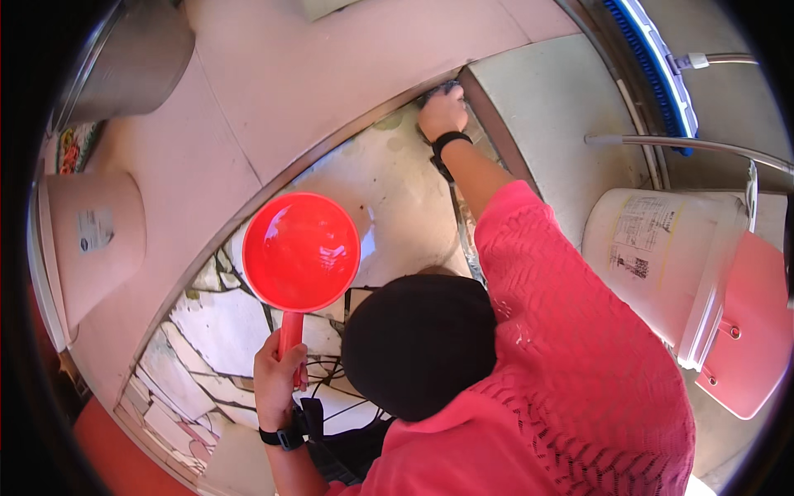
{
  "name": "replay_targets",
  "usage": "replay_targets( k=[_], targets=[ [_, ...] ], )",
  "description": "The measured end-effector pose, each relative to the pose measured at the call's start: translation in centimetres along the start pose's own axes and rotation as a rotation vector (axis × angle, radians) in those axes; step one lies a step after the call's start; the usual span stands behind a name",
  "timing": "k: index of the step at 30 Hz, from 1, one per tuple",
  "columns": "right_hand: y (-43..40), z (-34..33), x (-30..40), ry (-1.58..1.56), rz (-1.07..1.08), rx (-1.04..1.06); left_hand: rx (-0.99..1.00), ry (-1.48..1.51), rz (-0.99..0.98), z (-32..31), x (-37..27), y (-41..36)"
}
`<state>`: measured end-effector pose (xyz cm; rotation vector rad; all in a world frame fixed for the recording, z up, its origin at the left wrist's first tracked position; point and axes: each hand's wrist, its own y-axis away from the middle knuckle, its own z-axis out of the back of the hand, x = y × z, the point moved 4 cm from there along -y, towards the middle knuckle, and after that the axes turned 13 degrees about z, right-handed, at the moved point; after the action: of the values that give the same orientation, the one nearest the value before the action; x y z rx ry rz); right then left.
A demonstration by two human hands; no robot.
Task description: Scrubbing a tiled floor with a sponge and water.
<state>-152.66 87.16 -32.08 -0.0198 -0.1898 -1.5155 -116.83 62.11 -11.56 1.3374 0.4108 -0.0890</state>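
My left hand (pixel 280 370) is closed around the handle of a red plastic dipper (pixel 302 251), whose bowl faces up and shows a shiny, rippled surface that looks like water. The dipper is above the stone-paved floor (pixel 217 328). At the far corner of the floor, my right hand (pixel 444 111) presses a dark scrubbing pad or cloth (pixel 448 87) against the angle of two raised edges. My fingers partly cover it. Wet patches shine on the large pale slab (pixel 397 186) between the hands. Black bands circle both wrists.
A white lidded bucket (pixel 651 242) and a pink plastic sheet (pixel 753 322) are at the right, below a blue-bristled broom or brush head (pixel 657 68). At the left are a pale pink bucket (pixel 105 217) and a grey container (pixel 133 62). A raised ledge (pixel 298 80) borders the floor.
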Motion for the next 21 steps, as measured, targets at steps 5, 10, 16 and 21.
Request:
replay_targets(
  k=[5, 10, 16, 21],
  targets=[
    [8.9, -2.2, 10.3, -0.431, 0.241, 0.157, 0.010, 0.118, 0.037, 1.3, 2.7, 0.2],
    [9.9, -6.8, 10.8, -0.242, 0.512, 0.075, -0.028, 0.107, 0.081, 2.5, 4.0, 0.6],
    [3.2, 0.7, 4.1, 0.189, 0.290, 0.154, -0.059, 0.166, 0.050, 3.3, 5.4, -0.7],
    [12.4, -5.8, 14.9, -0.392, 0.526, 0.039, -0.029, 0.224, 0.067, 3.3, 6.8, -1.7]
  ],
)
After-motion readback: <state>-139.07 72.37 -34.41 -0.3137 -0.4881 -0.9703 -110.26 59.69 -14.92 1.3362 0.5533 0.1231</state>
